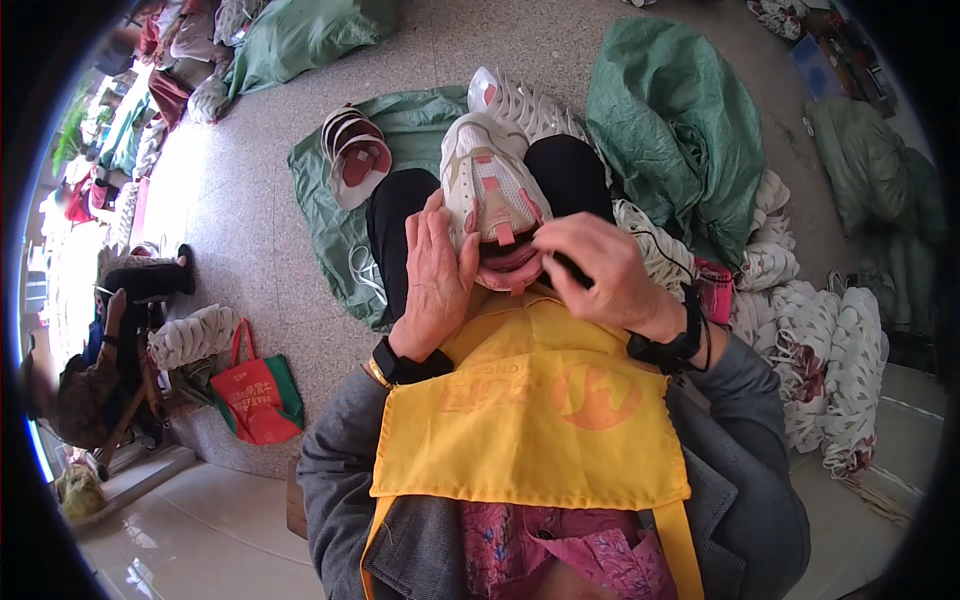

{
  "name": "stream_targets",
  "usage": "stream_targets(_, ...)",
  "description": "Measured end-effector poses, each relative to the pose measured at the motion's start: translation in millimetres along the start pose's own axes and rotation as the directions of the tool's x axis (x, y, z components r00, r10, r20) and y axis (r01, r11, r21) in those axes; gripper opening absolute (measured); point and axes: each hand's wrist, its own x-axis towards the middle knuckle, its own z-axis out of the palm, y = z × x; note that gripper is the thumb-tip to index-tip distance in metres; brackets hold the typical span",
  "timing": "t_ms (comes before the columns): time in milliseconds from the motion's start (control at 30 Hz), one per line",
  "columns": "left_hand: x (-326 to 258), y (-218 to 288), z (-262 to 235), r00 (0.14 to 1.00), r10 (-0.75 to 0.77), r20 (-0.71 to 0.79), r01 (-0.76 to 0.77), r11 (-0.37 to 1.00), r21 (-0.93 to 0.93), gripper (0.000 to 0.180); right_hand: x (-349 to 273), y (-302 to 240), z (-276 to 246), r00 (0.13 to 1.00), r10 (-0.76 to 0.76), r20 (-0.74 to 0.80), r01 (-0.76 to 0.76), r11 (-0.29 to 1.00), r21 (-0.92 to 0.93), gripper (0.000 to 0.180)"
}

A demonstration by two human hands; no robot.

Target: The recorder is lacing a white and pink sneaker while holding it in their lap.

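A white and beige sneaker (492,180) with pink trim rests toe-away on my lap between my knees. Its tongue stands over the dark opening, and no lace shows in its eyelets. My left hand (436,272) holds the shoe's left side, fingers straight along it and thumb by the collar. At the right edge of the opening, my right hand (597,268) is closed in a pinch with curled fingers. Whatever lies between those fingertips is hidden. A yellow apron (530,420) covers my front, just below the shoe's heel.
Beyond my knees, a stack of white shoes (545,112) and nested shoe uppers (356,160) lie by green sacking (420,110). A green sack (670,130) and bundled white shoes (805,350) are at right. At left are a red-green bag (258,395) and a seated person (90,380).
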Motion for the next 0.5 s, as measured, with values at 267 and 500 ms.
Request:
stream_targets(267, 2, -6, -2, 0.998, 0.064, -0.010, -0.064, 0.998, -0.004, 0.032, 4, 22, 21, 0.930, 0.369, -0.006, -0.367, 0.927, 0.077, 0.027)
stream_targets(500, 2, -9, -3, 0.996, 0.092, 0.004, -0.092, 0.995, 0.036, 0.028, 2, 22, 26, 0.967, 0.254, -0.027, -0.255, 0.967, -0.019, 0.031)
